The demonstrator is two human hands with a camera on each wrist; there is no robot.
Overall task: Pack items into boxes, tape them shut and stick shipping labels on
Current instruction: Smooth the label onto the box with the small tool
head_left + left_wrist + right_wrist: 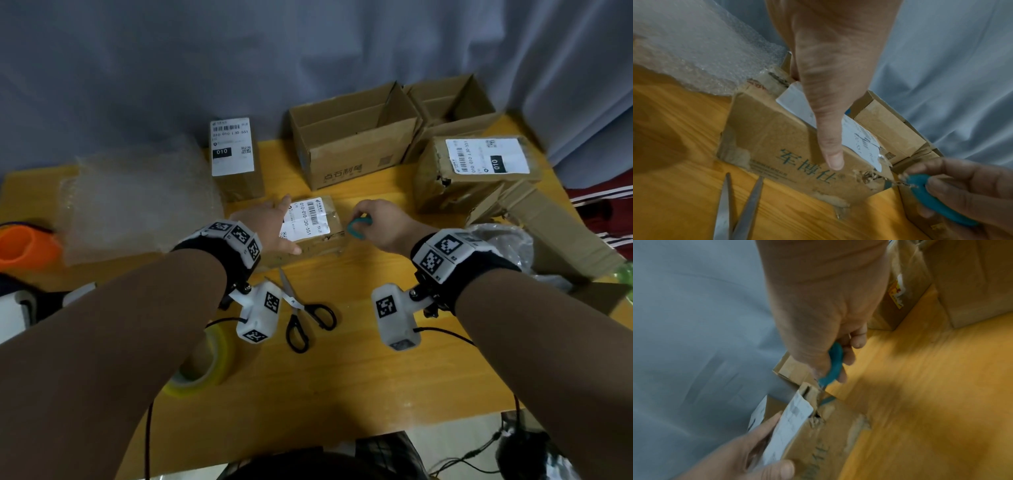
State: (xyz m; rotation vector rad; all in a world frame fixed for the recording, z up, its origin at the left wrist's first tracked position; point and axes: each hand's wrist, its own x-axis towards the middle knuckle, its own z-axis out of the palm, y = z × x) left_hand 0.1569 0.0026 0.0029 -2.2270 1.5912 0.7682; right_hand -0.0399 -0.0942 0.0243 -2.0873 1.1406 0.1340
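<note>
A small, worn cardboard box (320, 240) with a white shipping label (305, 219) lies mid-table. My left hand (270, 222) clamps it, fingers across the top and the thumb (830, 146) pressed on the printed front face (777, 138). My right hand (380, 222) grips a teal cutter (358, 226) at the box's right end. The cutter's (937, 203) tip sits at the torn, frayed corner (871, 177). In the right wrist view the cutter (834, 363) points down at that corner, with the label (789, 423) beside it.
Black-handled scissors (301, 308) lie open in front of the box, with a yellowish tape roll (205, 363) under my left forearm. Bubble wrap (137, 198) lies at the left. Behind are a labelled upright box (233, 157), an open carton (352, 137) and a labelled box (476, 168).
</note>
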